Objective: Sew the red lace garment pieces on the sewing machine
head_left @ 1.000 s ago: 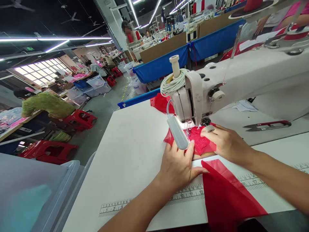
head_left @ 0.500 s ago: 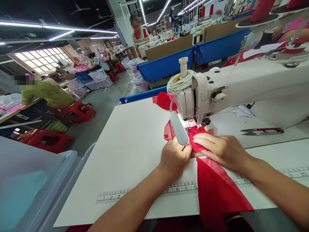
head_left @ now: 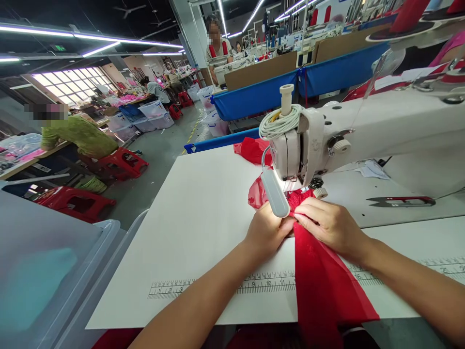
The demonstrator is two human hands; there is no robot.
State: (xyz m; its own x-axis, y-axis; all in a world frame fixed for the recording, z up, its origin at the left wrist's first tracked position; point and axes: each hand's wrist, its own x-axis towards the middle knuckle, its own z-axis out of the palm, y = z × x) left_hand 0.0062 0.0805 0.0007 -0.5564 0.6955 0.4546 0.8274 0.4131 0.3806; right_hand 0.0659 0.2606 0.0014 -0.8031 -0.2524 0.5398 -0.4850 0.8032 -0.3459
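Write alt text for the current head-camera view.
A person's left hand and right hand handle red fabric at a white sewing machine. Some fabric drapes off a ruler-marked white table; snips lie at right.

Ruler scale printed along near edge of white bench: 1, 2, 3 readable at left, 9, 10, 11 mid-scale; right-hand numbers too blurred. Green sign, far left near ceiling: lettering illegible. White label, left bench: illegible.
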